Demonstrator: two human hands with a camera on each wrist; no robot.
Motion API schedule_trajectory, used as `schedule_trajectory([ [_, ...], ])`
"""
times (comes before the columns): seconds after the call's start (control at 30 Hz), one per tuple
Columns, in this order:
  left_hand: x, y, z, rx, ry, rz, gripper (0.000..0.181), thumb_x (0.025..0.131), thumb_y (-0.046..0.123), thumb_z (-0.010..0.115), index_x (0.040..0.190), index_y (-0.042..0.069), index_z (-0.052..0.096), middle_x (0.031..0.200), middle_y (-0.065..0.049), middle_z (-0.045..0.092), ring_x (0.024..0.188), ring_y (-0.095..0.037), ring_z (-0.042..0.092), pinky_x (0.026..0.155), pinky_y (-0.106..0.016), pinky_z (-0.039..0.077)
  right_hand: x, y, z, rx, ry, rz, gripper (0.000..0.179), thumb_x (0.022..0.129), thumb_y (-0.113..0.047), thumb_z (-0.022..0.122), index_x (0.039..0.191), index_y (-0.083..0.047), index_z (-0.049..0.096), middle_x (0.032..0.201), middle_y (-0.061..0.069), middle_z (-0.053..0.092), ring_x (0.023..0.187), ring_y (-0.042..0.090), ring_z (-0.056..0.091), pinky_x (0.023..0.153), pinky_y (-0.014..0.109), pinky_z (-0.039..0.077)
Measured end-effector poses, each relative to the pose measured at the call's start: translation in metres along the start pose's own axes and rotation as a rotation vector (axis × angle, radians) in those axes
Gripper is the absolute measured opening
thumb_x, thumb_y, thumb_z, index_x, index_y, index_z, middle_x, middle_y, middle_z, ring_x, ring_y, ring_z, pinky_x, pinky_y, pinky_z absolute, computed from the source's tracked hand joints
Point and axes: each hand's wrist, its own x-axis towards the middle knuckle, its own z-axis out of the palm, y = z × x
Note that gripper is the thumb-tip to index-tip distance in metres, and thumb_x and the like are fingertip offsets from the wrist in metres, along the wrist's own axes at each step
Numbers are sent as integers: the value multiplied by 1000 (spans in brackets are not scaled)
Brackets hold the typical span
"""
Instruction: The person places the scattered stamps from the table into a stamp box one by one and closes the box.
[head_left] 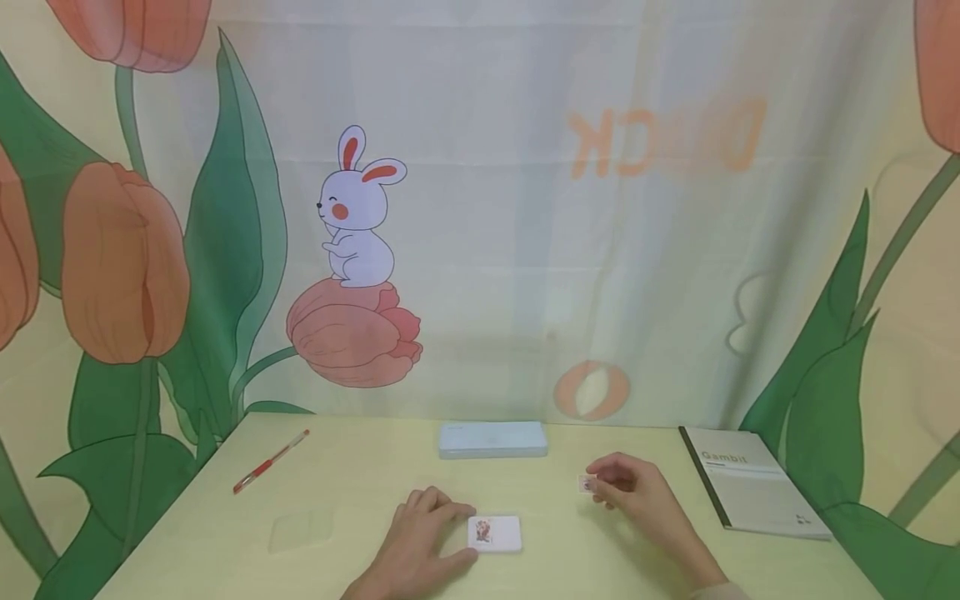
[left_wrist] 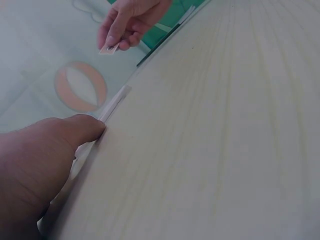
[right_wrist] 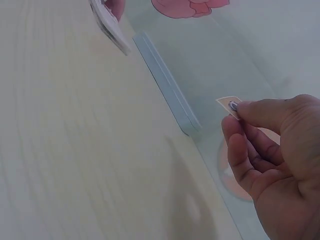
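A small white rectangular case (head_left: 506, 534) lies flat on the table with a little red-and-white picture on its left half. My left hand (head_left: 423, 533) holds it by the left end, thumb at the near edge and fingertip at the far edge. In the left wrist view, the thumb presses on the case's side. To the right, my right hand (head_left: 633, 487) pinches a small square picture sticker (right_wrist: 231, 105) between thumb and forefinger, raised above the table. This sticker is pale with a dark figure, partly covered by the thumb.
A light blue pencil case (head_left: 492, 440) stands at the table's back edge. At the left lie a red pen (head_left: 272, 461) and a clear plastic lid (head_left: 300, 531). A notebook (head_left: 757, 483) lies at the right. Behind hangs a printed curtain (head_left: 487, 208).
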Motion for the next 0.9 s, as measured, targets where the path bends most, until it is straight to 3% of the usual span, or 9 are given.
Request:
schedule_trajectory([
  [0.5, -1, -2, 2, -5, 14, 14, 50, 92, 51, 81, 136, 27, 77, 118, 12, 56, 112, -12, 44, 94, -39, 37, 8, -17, 43, 42, -86, 16, 19, 103, -18, 81, 117, -6, 77, 109, 13, 83, 87, 21, 77, 76, 32, 63],
  [0.7, -1, -1, 2, 0, 16, 10, 50, 91, 51, 80, 136, 29, 77, 117, 12, 56, 113, -13, 45, 95, -39, 38, 12, -20, 60, 36, -105, 40, 18, 101, -21, 84, 114, -8, 79, 103, 10, 83, 84, 24, 76, 74, 31, 62],
  [0.9, -1, -2, 2, 6, 11, 8, 51, 92, 53, 80, 137, 30, 77, 118, 12, 56, 114, -13, 45, 95, -40, 38, 13, -19, 79, -5, -139, 40, 14, 101, -17, 84, 111, -9, 80, 98, 6, 81, 80, 17, 73, 69, 26, 59],
])
